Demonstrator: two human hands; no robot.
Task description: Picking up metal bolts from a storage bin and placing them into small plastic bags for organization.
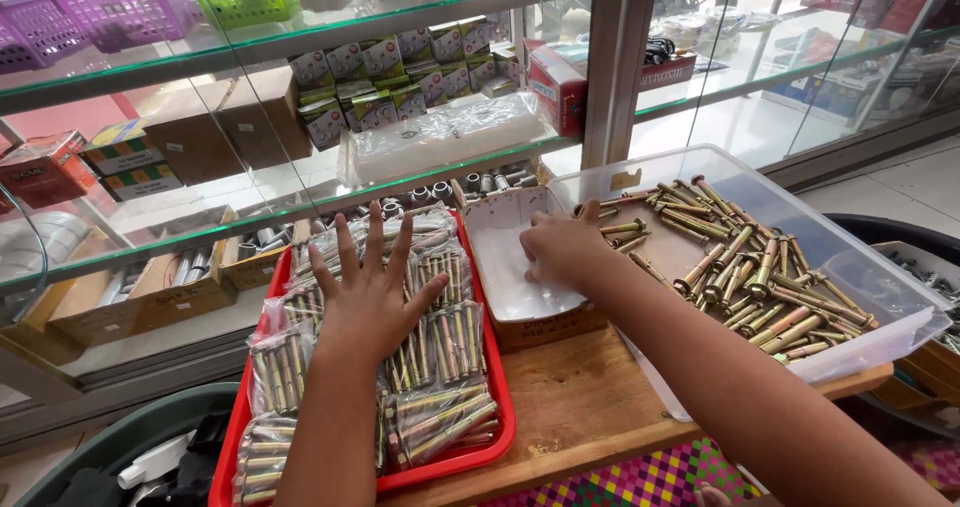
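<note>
Head view: left hand lies flat, fingers splayed wide, pressing on clear plastic bags of brass-coloured anchor bolts in the red tray, which sits at the wooden table's near-left edge. Right hand is curled inside the small white-lined cardboard box behind the tray; whether it grips anything, cannot tell. Looks like a bagging/sorting step. Loose bolts, ribbed sleeves and hex heads, fill the translucent bin at the right edge. Bags look glossy, slippery; tray rigid plastic.
</note>
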